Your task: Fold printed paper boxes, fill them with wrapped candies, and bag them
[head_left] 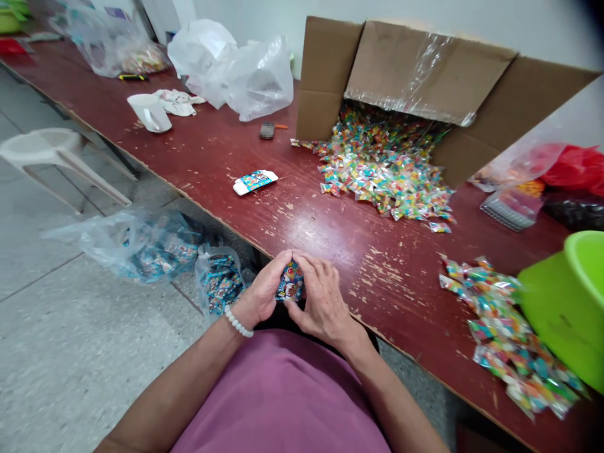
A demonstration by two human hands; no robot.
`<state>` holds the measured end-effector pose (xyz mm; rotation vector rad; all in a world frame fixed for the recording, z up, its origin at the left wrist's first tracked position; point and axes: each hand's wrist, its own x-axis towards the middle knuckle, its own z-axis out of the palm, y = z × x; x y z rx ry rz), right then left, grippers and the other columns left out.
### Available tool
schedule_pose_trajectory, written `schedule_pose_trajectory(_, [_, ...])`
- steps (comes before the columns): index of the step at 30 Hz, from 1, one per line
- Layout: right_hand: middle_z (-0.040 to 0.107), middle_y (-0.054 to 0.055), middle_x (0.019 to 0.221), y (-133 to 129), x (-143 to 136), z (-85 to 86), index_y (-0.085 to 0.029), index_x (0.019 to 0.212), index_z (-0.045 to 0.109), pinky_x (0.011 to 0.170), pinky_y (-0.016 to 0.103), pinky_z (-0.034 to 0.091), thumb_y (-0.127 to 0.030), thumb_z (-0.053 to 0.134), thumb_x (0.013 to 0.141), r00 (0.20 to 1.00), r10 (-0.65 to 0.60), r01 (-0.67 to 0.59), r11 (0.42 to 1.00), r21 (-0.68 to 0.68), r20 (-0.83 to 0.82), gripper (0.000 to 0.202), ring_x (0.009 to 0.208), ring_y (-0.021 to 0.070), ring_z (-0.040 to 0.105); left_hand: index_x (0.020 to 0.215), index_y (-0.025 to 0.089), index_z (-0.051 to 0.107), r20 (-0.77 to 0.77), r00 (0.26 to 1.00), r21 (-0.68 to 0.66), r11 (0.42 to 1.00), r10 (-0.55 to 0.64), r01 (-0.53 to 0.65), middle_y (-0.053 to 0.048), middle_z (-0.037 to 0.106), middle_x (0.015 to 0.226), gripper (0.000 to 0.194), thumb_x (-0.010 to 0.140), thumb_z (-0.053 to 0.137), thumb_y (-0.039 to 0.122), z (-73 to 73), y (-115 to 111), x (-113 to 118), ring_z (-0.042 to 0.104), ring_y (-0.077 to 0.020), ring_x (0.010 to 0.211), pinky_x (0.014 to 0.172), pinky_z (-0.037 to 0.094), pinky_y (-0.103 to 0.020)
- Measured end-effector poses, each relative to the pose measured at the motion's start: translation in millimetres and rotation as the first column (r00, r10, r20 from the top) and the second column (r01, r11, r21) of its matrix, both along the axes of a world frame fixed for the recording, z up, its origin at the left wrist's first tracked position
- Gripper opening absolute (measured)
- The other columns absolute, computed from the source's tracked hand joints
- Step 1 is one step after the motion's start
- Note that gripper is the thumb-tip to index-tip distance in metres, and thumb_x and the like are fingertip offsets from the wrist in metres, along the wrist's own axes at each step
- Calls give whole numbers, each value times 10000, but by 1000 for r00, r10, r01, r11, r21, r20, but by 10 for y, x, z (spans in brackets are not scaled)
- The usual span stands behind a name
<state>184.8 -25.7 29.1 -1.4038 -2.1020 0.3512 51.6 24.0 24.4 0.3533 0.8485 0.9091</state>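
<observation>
Now, the left hand [262, 290] and right hand [325, 296] close around a small printed pack [290, 280] from both sides at the near edge of the table [212, 148], presumably to keep it steady. At eleven o'clock lies a printed carton [255, 181]; toward half past one, the cardboard box [410, 72] gapes at the hands, wrapped sweets [391, 176] spilling out, probably for easy reach.
</observation>
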Motion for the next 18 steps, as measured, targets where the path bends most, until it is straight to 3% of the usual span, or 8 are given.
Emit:
schedule_pose_trajectory(5, [439,203,1509,5,-56,-71,-95,1501,330,1084,558,355,-236,609,790,987,39,-53,994,91,154,777,1337,377,398,882,142,665,19,999,-54,997,51,-50,-21,704,847,246,835,747,369,-44,-32,22,649,-133,763,750,527,-236])
schedule_pose_trajectory(9, [461,246,1471,69,-40,-178,-53,1476,342,1067,545,413,-227,605,790,981,114,-136,981,140,160,755,1314,383,435,882,157,674,34,999,-35,999,40,-39,0,685,819,287,782,794,398,-93,-60,-25,639,-125,746,735,508,-231])
schedule_pose_trajectory(14, [534,200,1387,150,-62,-192,-136,1462,339,1045,552,455,-276,643,792,986,164,-161,981,110,-21,749,1240,356,516,912,133,700,6,1000,-28,999,-30,30,-28,694,829,223,790,778,303,-83,-47,-204,644,-132,711,690,515,-239])
schedule_pose_trajectory(18, [337,218,1538,142,-119,-167,-160,1520,221,1132,596,382,-378,706,796,973,129,-141,989,-49,-193,898,1405,372,366,978,154,696,29,999,-20,999,-28,29,-48,710,844,155,866,674,258,-42,-12,-320,665,-168,655,601,539,-280])
